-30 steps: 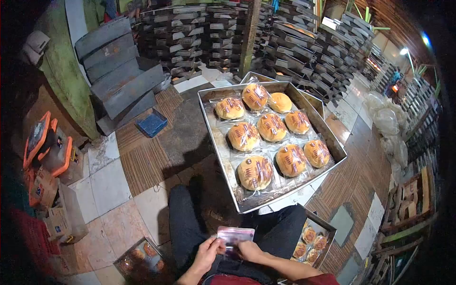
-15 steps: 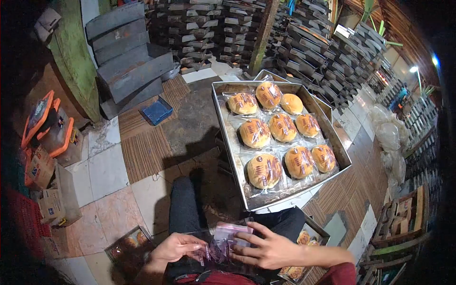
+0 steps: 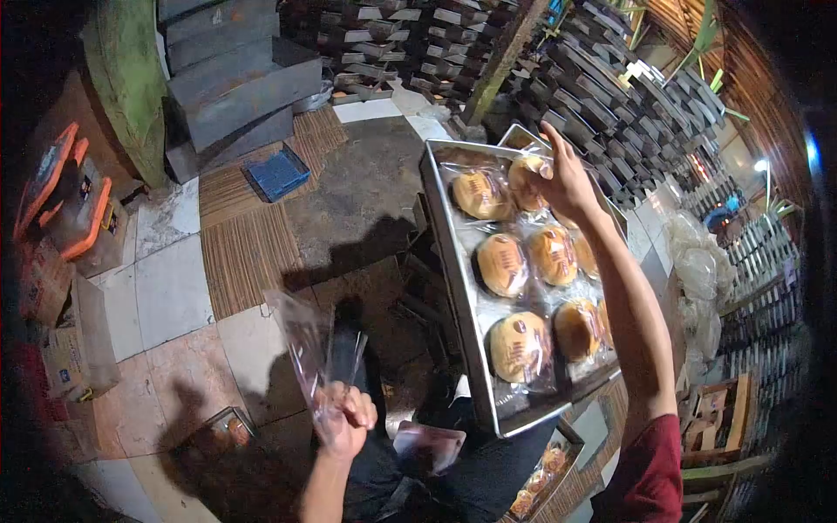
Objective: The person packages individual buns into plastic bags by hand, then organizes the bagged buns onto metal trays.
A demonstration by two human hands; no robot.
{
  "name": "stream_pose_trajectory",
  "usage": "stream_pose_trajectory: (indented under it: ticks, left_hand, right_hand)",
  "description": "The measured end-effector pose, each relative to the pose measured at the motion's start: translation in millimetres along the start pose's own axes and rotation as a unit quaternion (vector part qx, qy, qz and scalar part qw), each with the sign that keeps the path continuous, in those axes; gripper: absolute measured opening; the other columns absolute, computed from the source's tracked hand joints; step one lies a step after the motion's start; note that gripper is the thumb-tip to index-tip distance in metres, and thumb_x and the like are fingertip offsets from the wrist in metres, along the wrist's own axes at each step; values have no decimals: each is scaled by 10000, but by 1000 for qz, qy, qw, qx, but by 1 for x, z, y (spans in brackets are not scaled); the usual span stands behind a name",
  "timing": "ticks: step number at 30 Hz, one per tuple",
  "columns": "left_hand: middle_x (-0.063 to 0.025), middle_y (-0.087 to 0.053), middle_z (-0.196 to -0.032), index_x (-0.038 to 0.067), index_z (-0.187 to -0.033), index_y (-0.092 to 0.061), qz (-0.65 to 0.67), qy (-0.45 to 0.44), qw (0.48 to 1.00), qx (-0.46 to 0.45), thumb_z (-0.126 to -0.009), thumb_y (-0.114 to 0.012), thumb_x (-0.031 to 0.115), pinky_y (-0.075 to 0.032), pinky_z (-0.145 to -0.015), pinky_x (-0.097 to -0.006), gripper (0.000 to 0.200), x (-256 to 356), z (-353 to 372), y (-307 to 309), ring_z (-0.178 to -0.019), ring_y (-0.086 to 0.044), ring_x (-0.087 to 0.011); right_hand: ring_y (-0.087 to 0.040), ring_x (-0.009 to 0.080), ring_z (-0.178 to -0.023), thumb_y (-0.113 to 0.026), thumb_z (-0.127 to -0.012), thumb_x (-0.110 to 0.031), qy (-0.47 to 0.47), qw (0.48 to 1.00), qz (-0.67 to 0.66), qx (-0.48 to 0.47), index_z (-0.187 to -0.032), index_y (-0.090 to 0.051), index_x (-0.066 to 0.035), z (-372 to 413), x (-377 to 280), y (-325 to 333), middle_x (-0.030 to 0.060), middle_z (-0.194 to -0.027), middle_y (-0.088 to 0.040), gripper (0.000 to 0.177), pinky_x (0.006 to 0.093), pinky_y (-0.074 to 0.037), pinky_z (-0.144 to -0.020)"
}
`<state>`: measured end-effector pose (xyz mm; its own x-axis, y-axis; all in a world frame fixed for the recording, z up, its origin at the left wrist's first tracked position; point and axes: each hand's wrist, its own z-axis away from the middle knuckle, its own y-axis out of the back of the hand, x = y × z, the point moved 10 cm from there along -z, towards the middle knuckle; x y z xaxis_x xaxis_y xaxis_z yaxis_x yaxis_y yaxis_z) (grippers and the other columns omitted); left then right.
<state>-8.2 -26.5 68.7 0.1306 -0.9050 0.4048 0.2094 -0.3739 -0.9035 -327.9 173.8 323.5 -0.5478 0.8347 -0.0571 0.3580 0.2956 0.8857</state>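
My left hand [image 3: 345, 417] is closed on a clear plastic bag [image 3: 307, 344], held up over my lap. A stack of bags [image 3: 428, 444] lies on my dark trousers just right of that hand. My right hand [image 3: 564, 179] is stretched out to the far end of the metal tray [image 3: 459, 288], its fingers around a round golden bun [image 3: 526, 175]. The tray holds several more buns, most in clear wrappers, such as one [image 3: 516, 347] at the near end.
A second tray of buns [image 3: 542, 471] sits low at my right knee, another [image 3: 228, 429] by my left. Stacked dark metal moulds [image 3: 610, 96] fill the back. A blue box [image 3: 276, 173] lies on the mat; cartons [image 3: 61, 340] and orange-lidded tubs stand left.
My hands were together on the bag stack in my lap. Now the left has lifted one bag up and the right has reached out to the far bun.
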Motion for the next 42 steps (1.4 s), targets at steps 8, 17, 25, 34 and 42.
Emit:
stream_pose_trajectory:
  ticks: [8,17,25,34,42]
  left_hand:
    - [-87,-456,-485,74,-588,-473,-43,-14,999,21,-876,-394,513,-369,-472,-319,530,-24,-18,36,-450,-452,-208]
    - [-79,-458,-508,76,-571,-451,-80,17,995,-54,-875,-412,499,-368,-463,-320,522,-38,-14,26,-461,-441,-196]
    - [-80,-507,-671,76,-700,-487,-276,69,957,46,-950,-341,277,-429,-571,-294,353,-72,5,86,-586,-495,-190]
    - [-60,-591,-903,-7,-1003,-523,-327,195,922,-73,-959,-380,193,-455,-761,-270,249,-23,79,51,-815,-556,-129]
    - [-72,-616,-871,-28,-944,-575,-575,377,713,-137,-945,-341,156,-442,-759,-245,298,-31,110,30,-818,-572,-111]
  right_hand:
    - [-538,321,-1053,-570,-820,-452,-82,967,-106,-216,-1229,-447,-13,9,71,-64,241,-1071,-575,613,382,-416,-870]
    - [-570,218,-817,-518,-752,-654,-449,876,-141,-110,-853,-642,59,63,227,-59,133,-862,-620,731,318,-446,-708]
    - [-554,156,-773,-714,-717,-350,-316,901,-296,6,-1148,-352,57,69,179,-35,111,-961,-510,694,266,-470,-629]
    - [-480,253,-1080,-463,-860,-417,-390,759,-473,221,-1281,-383,-29,369,112,152,138,-1207,-473,578,400,-401,-892]
    - [-518,236,-1043,-645,-730,-234,-600,443,-663,62,-1242,-390,-40,531,-74,-42,108,-1141,-506,604,409,-447,-868]
